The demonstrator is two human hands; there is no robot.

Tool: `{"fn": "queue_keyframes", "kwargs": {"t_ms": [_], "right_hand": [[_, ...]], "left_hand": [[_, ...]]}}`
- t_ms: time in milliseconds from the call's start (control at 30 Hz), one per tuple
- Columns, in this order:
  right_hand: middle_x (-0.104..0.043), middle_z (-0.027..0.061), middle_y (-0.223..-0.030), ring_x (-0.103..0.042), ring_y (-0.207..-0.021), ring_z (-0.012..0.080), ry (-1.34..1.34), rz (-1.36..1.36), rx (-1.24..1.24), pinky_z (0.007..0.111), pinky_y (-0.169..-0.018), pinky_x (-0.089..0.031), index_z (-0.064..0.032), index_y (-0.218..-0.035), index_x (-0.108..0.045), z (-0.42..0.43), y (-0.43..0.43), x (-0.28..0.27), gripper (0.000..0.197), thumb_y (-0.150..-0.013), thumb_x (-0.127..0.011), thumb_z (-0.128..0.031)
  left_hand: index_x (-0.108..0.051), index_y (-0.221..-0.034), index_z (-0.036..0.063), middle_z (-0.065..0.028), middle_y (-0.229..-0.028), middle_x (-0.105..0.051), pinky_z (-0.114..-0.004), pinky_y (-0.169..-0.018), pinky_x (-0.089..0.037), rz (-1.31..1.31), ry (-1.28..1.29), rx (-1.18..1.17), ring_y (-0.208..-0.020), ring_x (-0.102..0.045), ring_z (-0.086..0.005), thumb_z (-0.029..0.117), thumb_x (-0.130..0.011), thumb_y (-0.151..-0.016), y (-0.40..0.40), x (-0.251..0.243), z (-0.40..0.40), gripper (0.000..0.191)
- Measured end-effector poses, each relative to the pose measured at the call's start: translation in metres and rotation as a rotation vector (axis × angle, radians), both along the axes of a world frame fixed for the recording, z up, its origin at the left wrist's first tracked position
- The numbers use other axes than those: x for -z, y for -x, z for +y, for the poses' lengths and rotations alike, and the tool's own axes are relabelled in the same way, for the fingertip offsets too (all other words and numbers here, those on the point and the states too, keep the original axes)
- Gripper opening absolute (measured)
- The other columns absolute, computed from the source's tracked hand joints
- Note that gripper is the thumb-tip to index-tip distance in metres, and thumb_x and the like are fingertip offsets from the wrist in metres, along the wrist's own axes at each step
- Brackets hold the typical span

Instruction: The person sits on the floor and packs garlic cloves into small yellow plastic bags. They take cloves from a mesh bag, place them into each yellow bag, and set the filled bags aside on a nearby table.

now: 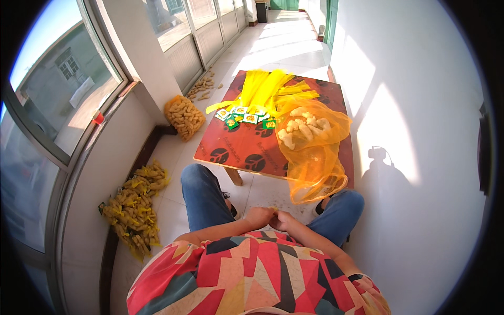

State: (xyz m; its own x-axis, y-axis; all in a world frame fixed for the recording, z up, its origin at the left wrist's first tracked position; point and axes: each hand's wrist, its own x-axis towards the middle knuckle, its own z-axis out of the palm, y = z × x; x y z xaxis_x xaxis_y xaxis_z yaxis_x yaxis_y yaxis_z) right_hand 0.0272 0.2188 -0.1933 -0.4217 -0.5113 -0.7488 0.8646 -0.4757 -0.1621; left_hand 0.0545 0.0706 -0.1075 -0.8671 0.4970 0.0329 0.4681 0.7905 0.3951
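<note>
My left hand (260, 217) and my right hand (282, 221) meet low between my knees, fingertips together. A small yellowish bit (275, 209) shows at the fingers of my left hand; too little of it is visible to name it. Whether my right fingers also grip it is hidden. Beyond them, an orange mesh bag (315, 169) lies on the red table (240, 147) and drapes over its near edge. Knobbly tan ginger-like pieces (307, 128) rest on or in its upper part. Flat yellow mesh sleeves (262, 88) fan out behind green-and-white printed tags (251, 118).
A full orange mesh sack (184, 117) leans by the left wall, with loose tan pieces (202, 86) on the floor behind. Small filled yellow mesh bags (136, 204) are piled at my left. A red cup (98, 117) stands on the windowsill. A white wall (393, 118) bounds the right.
</note>
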Motion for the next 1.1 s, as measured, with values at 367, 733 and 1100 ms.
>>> {"fn": "queue_keyframes", "kwargs": {"t_ms": [367,733,1100], "right_hand": [[-0.065,0.0131,-0.092,-0.066,-0.084,0.0313,-0.176,0.025,0.050,0.046,-0.076,-0.056,-0.0057,-0.099,-0.060,0.016,0.013,0.040,0.017,-0.097,-0.046,-0.015],[-0.051,0.0035,-0.058,-0.050,-0.047,0.0199,-0.584,0.184,-0.212,0.034,-0.045,-0.041,-0.0047,-0.087,-0.063,0.013,0.033,0.013,0.037,-0.094,-0.049,-0.039],[-0.068,0.0232,-0.087,-0.066,-0.084,0.0396,-1.292,1.253,-0.832,0.049,-0.076,-0.051,-0.0026,-0.087,-0.070,-0.019,0.010,-0.036,0.039,-0.091,-0.044,-0.031]], "left_hand": [[-0.065,-0.096,0.0107,-0.0207,-0.083,-0.067,-0.053,-0.067,-0.050,-0.289,-0.083,0.066,-0.076,-0.064,-0.0418,0.035,-0.053,-0.093,0.001,-0.007,0.001,0.027],[-0.068,-0.085,0.0050,-0.0164,-0.080,-0.069,-0.042,-0.066,-0.053,-0.604,-0.345,0.161,-0.070,-0.068,-0.0298,0.038,-0.056,-0.089,0.012,0.046,-0.038,0.035],[-0.065,-0.098,-0.0029,-0.0171,-0.084,-0.070,-0.039,-0.069,-0.057,-1.589,-1.128,-0.608,-0.075,-0.070,-0.0273,0.049,-0.037,-0.099,0.027,0.109,-0.026,0.059]]}}
